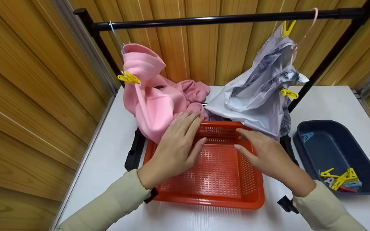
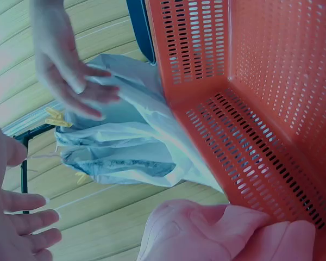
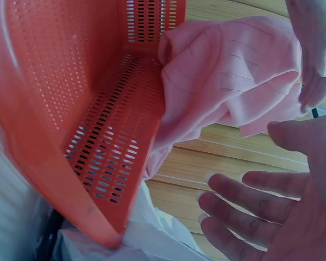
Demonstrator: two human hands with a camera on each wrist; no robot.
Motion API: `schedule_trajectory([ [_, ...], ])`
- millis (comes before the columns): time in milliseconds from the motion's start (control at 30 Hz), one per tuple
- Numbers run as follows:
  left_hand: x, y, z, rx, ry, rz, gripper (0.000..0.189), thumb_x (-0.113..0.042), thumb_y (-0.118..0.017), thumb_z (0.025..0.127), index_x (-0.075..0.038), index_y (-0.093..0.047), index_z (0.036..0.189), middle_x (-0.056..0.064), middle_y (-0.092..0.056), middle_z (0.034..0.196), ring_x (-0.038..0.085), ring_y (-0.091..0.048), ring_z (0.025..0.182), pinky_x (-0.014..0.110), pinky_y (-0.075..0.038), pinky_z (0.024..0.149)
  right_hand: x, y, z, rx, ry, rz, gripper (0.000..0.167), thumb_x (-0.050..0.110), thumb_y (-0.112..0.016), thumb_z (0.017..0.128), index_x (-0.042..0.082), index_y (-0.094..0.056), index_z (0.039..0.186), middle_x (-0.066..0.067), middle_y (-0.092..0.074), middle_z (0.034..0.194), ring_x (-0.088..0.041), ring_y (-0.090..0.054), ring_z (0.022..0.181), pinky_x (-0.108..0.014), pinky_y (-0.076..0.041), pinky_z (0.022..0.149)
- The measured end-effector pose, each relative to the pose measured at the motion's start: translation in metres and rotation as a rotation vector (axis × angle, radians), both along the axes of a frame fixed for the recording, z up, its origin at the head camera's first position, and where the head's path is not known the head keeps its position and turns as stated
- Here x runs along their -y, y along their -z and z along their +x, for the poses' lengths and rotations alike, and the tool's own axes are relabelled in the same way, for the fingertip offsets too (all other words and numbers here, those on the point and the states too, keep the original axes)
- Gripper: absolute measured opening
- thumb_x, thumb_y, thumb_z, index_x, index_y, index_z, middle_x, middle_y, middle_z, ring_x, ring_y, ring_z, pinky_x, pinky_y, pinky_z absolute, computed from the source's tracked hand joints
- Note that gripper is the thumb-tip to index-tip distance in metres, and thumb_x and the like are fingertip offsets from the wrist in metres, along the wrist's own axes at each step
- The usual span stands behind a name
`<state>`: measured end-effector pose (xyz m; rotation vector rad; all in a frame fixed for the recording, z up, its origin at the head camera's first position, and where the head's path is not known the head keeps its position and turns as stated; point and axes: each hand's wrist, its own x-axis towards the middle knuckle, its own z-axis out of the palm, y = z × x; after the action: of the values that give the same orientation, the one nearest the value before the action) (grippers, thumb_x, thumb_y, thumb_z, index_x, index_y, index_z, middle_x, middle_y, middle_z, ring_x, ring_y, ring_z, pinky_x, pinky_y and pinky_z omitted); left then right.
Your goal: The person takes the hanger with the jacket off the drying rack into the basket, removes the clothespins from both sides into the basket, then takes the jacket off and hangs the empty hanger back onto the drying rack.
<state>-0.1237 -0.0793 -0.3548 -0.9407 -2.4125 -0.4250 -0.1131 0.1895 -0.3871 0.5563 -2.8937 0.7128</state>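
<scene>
My left hand [image 1: 176, 148] hovers over the left side of the red plastic basket [image 1: 204, 202], its fingers extended near the pink garment [image 1: 153, 102]. Over the basket's right side is my right hand [image 1: 265, 154], fingers spread and holding nothing. Inside, the basket shows only its perforated floor and walls. Draped from a blue hanger [image 1: 113, 32] at the left, the pink garment has a yellow clothespin [image 1: 128, 77] on it. A white and grey garment [image 1: 252, 93] hangs from a pink hanger [image 1: 313, 21] at the right, with yellow clothespins [image 1: 289, 93] at two spots.
A black rack bar [image 1: 204, 21] spans the back above the white table [image 1: 95, 154]. On the right stands a dark blue tub [image 1: 329, 141] with several loose clothespins [image 1: 345, 178] in it. Wood-patterned panels [image 1: 201, 54] enclose the back and sides.
</scene>
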Motion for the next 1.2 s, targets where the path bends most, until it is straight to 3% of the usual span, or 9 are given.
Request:
schedule_trajectory([
  [133,0.006,-0.002,0.001,-0.062,0.006,0.101,0.044,-0.03,-0.051,0.096,-0.007,-0.053,0.133,0.008,-0.053,0.139,0.024,-0.045,0.132,0.042,-0.028,0.117,0.0,0.008,0.0,0.023,0.016,0.011,0.047,0.033,-0.062,0.093,0.008,-0.055,0.132,-0.01,-0.065,0.113,-0.026,-0.06,0.099,-0.045,-0.052,0.085],
  [400,0.018,-0.008,-0.002,-0.099,-0.068,0.233,0.038,-0.025,-0.06,0.091,-0.008,-0.059,0.125,0.009,-0.058,0.132,0.023,-0.047,0.129,0.046,-0.03,0.115,-0.004,0.018,0.002,0.08,0.034,0.057,0.044,0.033,-0.062,0.093,0.008,-0.056,0.129,0.001,-0.056,0.072,-0.01,-0.048,0.06,-0.029,-0.041,0.058],
  [633,0.026,-0.011,-0.011,-0.175,-0.16,0.34,0.041,-0.024,-0.064,0.087,-0.005,-0.057,0.122,0.013,-0.054,0.133,0.03,-0.045,0.129,0.05,-0.029,0.113,-0.011,0.027,0.01,0.109,0.081,0.095,0.052,0.033,-0.063,0.092,0.005,-0.051,0.133,0.005,-0.046,0.06,-0.009,-0.042,0.05,-0.026,-0.035,0.05],
  [767,0.034,-0.012,-0.016,-0.209,-0.222,0.411,0.043,-0.027,-0.063,0.088,-0.003,-0.057,0.123,0.015,-0.054,0.133,0.03,-0.045,0.128,0.049,-0.032,0.11,-0.014,0.034,0.013,0.082,0.109,0.118,0.054,0.035,-0.064,0.091,0.006,-0.051,0.135,0.004,-0.045,0.06,-0.012,-0.042,0.053,-0.03,-0.035,0.051],
  [867,0.043,-0.011,-0.019,-0.223,-0.257,0.475,0.05,-0.027,-0.062,0.087,-0.001,-0.051,0.129,0.018,-0.046,0.141,0.03,-0.039,0.135,0.048,-0.031,0.111,-0.015,0.039,0.015,0.046,0.137,0.121,0.057,0.035,-0.065,0.091,0.005,-0.05,0.137,0.001,-0.049,0.064,-0.016,-0.047,0.057,-0.035,-0.039,0.052],
  [967,0.053,-0.007,-0.021,-0.201,-0.284,0.565,0.062,-0.023,-0.061,0.087,0.001,-0.04,0.139,0.019,-0.03,0.152,0.028,-0.029,0.143,0.047,-0.026,0.116,-0.018,0.045,0.016,0.028,0.164,0.119,0.062,0.034,-0.065,0.09,0.003,-0.045,0.139,-0.011,-0.064,0.084,-0.027,-0.06,0.067,-0.044,-0.047,0.056],
  [1100,0.061,-0.002,-0.021,-0.079,-0.334,0.667,0.075,-0.022,-0.062,0.087,-0.003,-0.024,0.149,0.013,-0.015,0.159,0.023,-0.017,0.148,0.047,-0.019,0.119,-0.02,0.05,0.016,0.053,0.196,0.147,0.069,0.034,-0.063,0.091,-0.001,-0.036,0.143,-0.025,-0.061,0.12,-0.042,-0.065,0.083,-0.053,-0.05,0.06],
  [1200,0.066,-0.001,-0.024,0.057,-0.338,0.733,0.079,-0.022,-0.061,0.09,-0.007,-0.015,0.153,0.01,-0.012,0.161,0.02,-0.015,0.149,0.046,-0.018,0.12,-0.021,0.051,0.013,0.081,0.221,0.172,0.073,0.036,-0.062,0.091,-0.003,-0.03,0.145,-0.03,-0.06,0.118,-0.046,-0.065,0.083,-0.054,-0.049,0.058],
])
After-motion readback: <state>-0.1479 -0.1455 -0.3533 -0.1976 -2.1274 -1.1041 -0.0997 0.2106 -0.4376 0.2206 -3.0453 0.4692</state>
